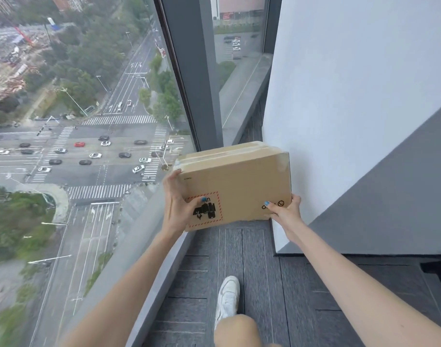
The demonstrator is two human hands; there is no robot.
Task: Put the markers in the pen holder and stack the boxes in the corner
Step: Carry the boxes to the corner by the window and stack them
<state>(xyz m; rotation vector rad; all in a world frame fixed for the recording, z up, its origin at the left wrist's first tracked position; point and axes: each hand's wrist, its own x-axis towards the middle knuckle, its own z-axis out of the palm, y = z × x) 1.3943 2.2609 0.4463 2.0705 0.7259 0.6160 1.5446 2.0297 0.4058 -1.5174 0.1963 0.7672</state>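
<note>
A brown cardboard box (pixel 242 181) with taped top seams and a red-dashed label on its near face sits in the corner between the window and the white wall. My left hand (pixel 178 204) grips its left end, thumb on the label. My right hand (pixel 284 211) holds its lower right corner, thumb on the front face. Whether the box rests on the floor or hangs just above it, I cannot tell. No markers or pen holder are in view.
A floor-to-ceiling window (pixel 89 121) with a dark frame post (pixel 202 83) runs along the left, its grey sill (pixel 149 246) beside my left arm. A white wall (pixel 339 108) stands on the right. Grey carpet tiles (pixel 264 284) cover the floor; my white shoe (pixel 228 296) is planted there.
</note>
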